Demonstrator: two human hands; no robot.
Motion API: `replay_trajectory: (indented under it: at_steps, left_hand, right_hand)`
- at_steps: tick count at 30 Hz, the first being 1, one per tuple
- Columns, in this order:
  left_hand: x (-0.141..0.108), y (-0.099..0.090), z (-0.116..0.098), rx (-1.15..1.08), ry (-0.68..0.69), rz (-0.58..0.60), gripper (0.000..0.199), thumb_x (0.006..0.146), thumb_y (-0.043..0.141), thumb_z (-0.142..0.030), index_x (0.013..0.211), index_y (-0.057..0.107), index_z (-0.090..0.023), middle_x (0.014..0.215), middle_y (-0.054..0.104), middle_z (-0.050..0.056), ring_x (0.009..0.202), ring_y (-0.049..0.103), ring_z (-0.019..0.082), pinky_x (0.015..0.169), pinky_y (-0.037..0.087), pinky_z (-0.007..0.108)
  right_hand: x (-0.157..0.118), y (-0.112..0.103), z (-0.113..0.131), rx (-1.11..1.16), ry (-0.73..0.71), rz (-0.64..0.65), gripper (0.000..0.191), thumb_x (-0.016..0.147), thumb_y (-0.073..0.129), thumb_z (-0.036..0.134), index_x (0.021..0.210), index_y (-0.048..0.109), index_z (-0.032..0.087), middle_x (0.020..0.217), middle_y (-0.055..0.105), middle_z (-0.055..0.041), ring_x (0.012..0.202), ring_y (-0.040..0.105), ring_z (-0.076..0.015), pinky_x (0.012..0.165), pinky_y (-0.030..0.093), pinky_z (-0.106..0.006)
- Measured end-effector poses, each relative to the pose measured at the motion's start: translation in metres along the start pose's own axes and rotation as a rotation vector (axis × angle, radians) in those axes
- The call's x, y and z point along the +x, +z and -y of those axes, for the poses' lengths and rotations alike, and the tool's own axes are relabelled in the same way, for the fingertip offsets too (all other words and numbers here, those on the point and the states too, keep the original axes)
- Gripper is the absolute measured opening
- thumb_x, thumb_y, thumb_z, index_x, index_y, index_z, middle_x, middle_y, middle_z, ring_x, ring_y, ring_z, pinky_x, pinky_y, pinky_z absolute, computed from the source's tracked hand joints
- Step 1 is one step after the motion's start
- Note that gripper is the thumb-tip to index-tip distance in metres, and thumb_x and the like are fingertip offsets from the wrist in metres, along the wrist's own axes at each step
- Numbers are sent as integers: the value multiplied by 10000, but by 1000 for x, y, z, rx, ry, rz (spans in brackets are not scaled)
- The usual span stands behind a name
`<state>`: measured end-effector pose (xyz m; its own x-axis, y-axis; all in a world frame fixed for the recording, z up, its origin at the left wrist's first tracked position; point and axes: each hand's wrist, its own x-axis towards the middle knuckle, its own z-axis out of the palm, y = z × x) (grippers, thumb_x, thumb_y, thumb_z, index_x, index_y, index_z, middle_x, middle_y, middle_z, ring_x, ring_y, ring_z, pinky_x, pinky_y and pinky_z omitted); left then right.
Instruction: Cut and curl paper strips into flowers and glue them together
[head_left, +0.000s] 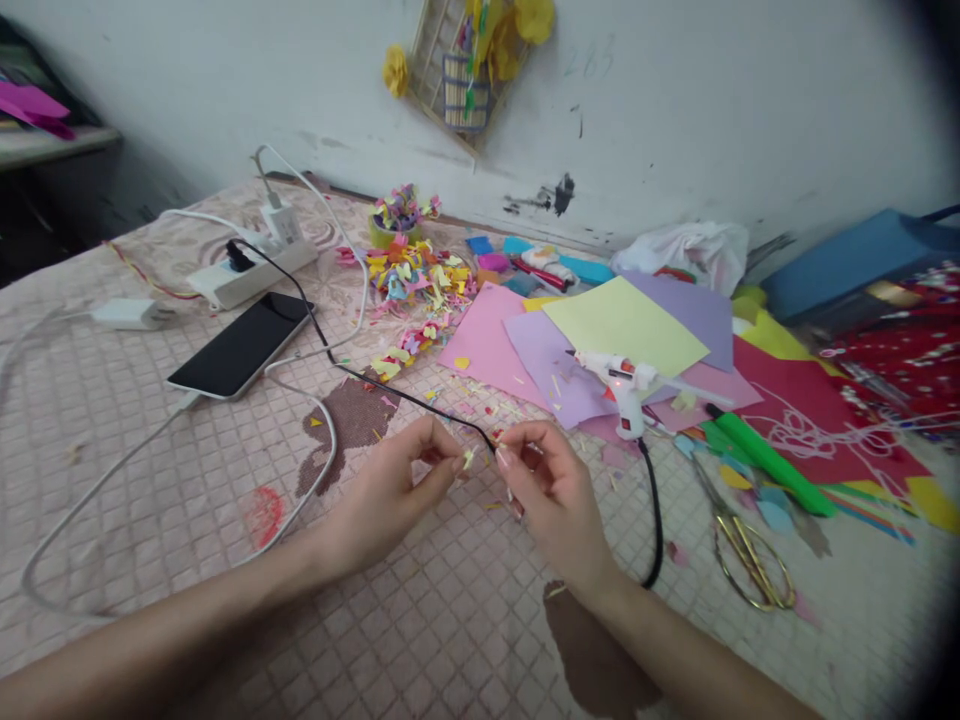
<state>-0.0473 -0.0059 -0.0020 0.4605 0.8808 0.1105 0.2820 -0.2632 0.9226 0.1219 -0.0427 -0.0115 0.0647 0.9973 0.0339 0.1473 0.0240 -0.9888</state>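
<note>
My left hand (409,490) is closed in a pinch on a small pale yellow paper piece (469,459) above the middle of the table. Close by on the right, my right hand (555,490) has its thumb and fingertips pressed together; what they hold, if anything, is too small to make out. A black cord (397,393) runs from the power strip to the gap between my hands. Beyond my right hand, a white glue gun (624,385) with a small red light rests on coloured paper sheets (626,325).
A phone (241,345) on a white cable and a power strip (251,275) are at left. Paper cut-outs (420,280) lie heaped behind my hands, near a filled cup (384,235). Gold-handled scissors (742,550) and a green roll (769,462) lie at right.
</note>
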Motion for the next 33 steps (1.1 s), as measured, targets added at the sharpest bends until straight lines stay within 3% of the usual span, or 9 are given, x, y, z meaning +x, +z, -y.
replay_trajectory:
  at_steps: [8,13,33]
  left_hand:
    - [3,0,2,-228,-117,40,95,832,508,-240,788,524,-158,742,552,6,690,525,120,631,442,256]
    - [4,-1,4,-257,-151,67,132,830,523,-279,778,513,-159,735,550,6,686,520,122,625,434,257]
    - [4,0,5,-311,-204,96,167,826,538,-308,789,512,-147,749,542,8,705,505,126,647,410,266]
  right_hand:
    - [-2,4,3,-169,-116,63,96,860,517,237,816,598,209,777,561,-7,688,515,-134,562,395,-251]
    - [-2,5,2,-180,-156,63,97,869,519,214,844,612,217,800,580,-5,738,542,-140,623,416,-267]
    - [-1,6,0,-164,-184,72,100,866,533,168,858,624,206,818,571,6,740,538,-113,610,416,-235]
